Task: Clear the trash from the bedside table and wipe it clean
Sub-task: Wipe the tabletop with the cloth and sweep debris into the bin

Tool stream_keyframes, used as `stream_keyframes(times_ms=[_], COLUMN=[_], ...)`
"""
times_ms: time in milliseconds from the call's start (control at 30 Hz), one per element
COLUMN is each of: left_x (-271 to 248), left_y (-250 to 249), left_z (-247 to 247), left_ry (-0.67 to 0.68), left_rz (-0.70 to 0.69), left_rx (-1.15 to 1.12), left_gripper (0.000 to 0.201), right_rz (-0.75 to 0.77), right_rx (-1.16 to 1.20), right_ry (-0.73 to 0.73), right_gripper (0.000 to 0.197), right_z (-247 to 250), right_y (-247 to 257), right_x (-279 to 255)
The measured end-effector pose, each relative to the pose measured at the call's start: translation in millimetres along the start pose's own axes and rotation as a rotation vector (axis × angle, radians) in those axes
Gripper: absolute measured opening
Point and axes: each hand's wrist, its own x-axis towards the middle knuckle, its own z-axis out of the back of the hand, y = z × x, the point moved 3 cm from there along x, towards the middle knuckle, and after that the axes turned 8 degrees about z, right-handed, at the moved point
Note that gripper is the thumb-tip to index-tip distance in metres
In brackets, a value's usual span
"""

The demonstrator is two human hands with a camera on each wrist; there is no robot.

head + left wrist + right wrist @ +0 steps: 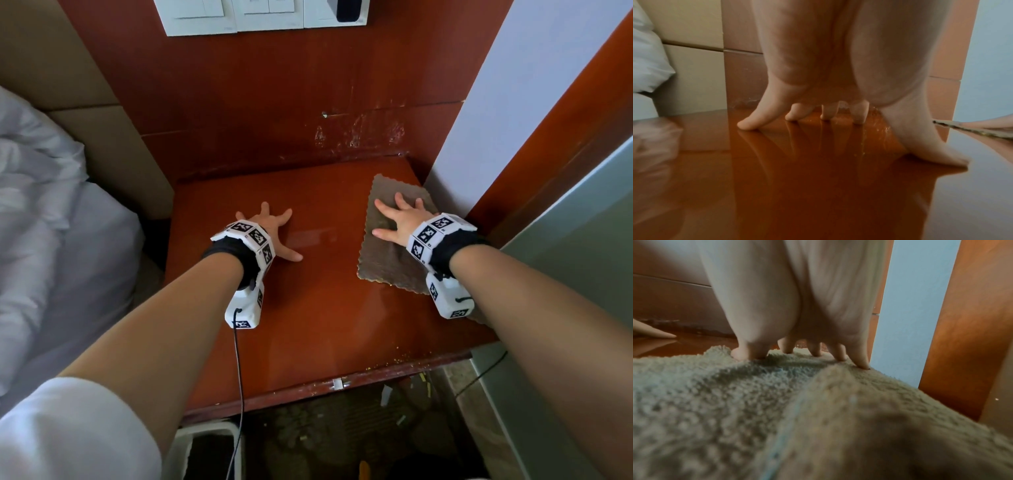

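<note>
A glossy red-brown bedside table (325, 308) fills the middle of the head view. A grey-brown fluffy cloth (387, 253) with a scalloped edge lies flat on its right side. My right hand (397, 219) presses flat on the cloth with fingers spread; in the right wrist view its fingertips (816, 352) dig into the cloth (735, 402). My left hand (274, 233) rests on the bare tabletop left of the cloth, fingers spread, fingertips (748, 125) touching the wood (818, 186). Small crumbs (397, 359) lie near the table's front edge.
A bed with white bedding (44, 212) is at the left, a padded headboard (113, 137) behind it. A white wall (513, 102) and wooden frame (565, 137) close in on the right. A white bin (212, 448) and scraps of litter (400, 418) are on the floor below.
</note>
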Motion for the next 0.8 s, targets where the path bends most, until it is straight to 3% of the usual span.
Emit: stream_keyframes(times_ms=[333, 800], left_x=[-29.3, -135.2], left_y=[-2.4, 9.4], left_z=[-2.7, -81.2], left_ry=[-0.077, -0.208], left_rz=[0.009, 0.001], left_rx=[0.005, -0.009], left_gripper=[0.095, 0.085], right_rz=[0.032, 0.091], right_rx=[-0.065, -0.094], right_ry=[-0.021, -0.101], right_gripper=[0.067, 0.067], right_z=[-34.5, -119.8], right_y=[-10.2, -20.5], right_x=[-45.0, -169.3])
